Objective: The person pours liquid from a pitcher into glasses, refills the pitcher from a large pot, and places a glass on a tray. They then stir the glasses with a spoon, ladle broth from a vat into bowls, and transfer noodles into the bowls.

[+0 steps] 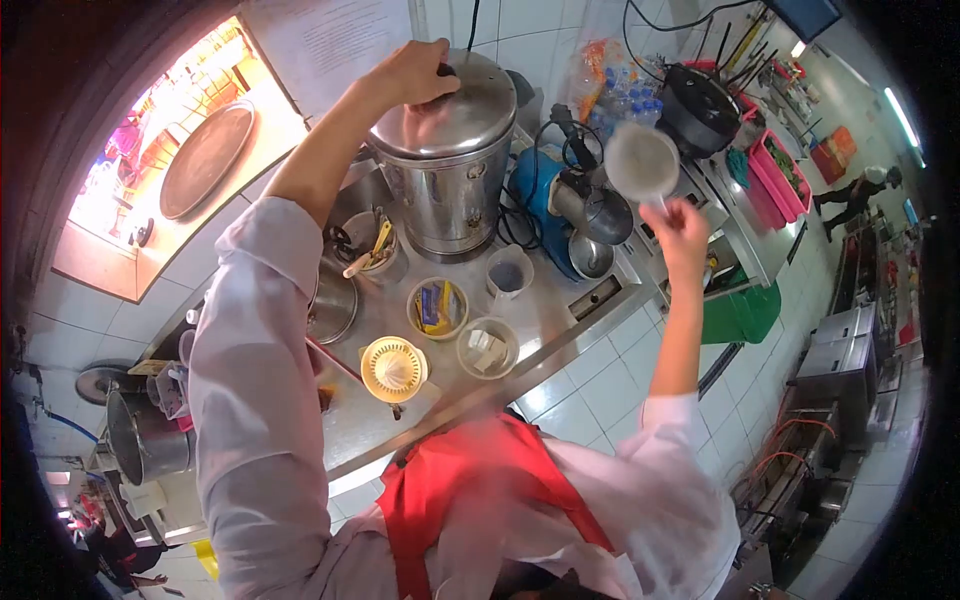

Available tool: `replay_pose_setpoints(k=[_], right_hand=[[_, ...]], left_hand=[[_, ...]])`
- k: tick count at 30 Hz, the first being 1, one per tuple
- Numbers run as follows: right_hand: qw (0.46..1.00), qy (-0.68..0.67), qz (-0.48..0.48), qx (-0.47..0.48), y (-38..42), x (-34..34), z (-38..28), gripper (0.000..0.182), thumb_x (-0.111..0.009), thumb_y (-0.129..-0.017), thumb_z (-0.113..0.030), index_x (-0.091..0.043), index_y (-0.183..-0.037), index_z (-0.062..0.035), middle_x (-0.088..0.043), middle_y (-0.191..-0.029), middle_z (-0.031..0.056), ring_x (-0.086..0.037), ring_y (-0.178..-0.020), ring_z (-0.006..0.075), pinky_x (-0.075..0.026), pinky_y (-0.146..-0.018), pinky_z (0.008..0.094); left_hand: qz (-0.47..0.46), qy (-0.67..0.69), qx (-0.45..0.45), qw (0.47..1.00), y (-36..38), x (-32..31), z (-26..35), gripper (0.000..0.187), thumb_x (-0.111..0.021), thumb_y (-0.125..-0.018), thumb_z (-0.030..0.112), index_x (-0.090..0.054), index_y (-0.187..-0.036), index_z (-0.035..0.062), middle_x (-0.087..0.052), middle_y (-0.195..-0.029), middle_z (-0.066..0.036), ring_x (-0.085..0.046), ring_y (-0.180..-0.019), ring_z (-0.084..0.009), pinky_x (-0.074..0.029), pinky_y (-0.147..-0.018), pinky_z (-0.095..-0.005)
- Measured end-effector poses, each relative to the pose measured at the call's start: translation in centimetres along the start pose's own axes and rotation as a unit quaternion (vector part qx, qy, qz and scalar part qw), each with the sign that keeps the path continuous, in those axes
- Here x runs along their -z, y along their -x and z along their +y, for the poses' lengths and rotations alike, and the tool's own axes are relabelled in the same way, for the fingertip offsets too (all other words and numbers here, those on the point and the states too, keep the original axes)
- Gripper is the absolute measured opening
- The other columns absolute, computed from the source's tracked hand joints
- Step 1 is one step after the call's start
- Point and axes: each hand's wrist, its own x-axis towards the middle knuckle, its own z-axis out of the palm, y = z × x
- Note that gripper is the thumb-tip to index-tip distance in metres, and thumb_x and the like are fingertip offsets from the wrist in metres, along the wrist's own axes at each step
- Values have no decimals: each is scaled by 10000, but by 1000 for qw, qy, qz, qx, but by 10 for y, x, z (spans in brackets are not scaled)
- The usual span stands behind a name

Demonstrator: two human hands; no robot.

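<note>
My left hand (425, 75) is closed on the knob of the metal lid (460, 112), which sits on a tall steel urn (445, 200). Out to the right, my right hand (678, 235) grips the short handle of a round, whitish strainer (642, 162), somewhat blurred. On the steel counter below the urn stand a cup of dark liquid (509, 273), a tub of yellow and blue packets (437, 308), a tub with white pieces (487, 348) and a yellow citrus juicer (394, 370).
A blue appliance (540, 195) with cables is right of the urn. A utensil container (375, 255) stands left. Beyond are a black pot (700, 105), a pink crate (778, 175), a green bin (740, 315) and a distant person (860, 195).
</note>
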Motion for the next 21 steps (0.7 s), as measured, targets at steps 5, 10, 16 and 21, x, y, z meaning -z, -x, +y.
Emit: replay_pose_setpoints(k=[5, 10, 16, 21], right_hand=[[988, -33, 83, -125, 85, 48, 22, 253, -811, -732, -177, -601, -780, -45, -526, -658, -56, -413, -560, 32, -299, -506, 198], [984, 1, 90, -151, 124, 53, 12, 263, -813, -730, -178, -592, -782, -46, -522, -660, -54, -398, -559, 28, -287, -498, 199], [990, -47, 45, -129, 138, 21, -33, 239, -808, -734, -143, -596, -789, -47, -527, -672, -62, -389, -565, 11, -273, -497, 185], [992, -82, 14, -92, 148, -5, -54, 232, -815, -717, -123, -599, -779, -67, -542, -688, -66, -411, -573, -4, -281, -492, 172]], left_hand=[[-26, -41, 3, 999, 6, -3, 6, 495, -599, -784, 390, -573, -1087, -1, -655, -971, -217, -628, -935, -373, -500, -830, -423], [-9, -38, 57, 998, 17, -2, 18, 363, -593, -772, 392, -612, -897, 52, -663, -893, -162, -628, -889, -329, -483, -770, -451], [16, -105, -24, 994, 16, -4, 14, 349, -647, -724, 411, -612, -828, 80, -642, -857, -137, -612, -821, -328, -477, -733, -458], [12, -174, -38, 984, 37, -2, 40, 137, -648, -763, 166, -701, -843, 68, -662, -950, -162, -638, -941, -303, -516, -831, -421]])
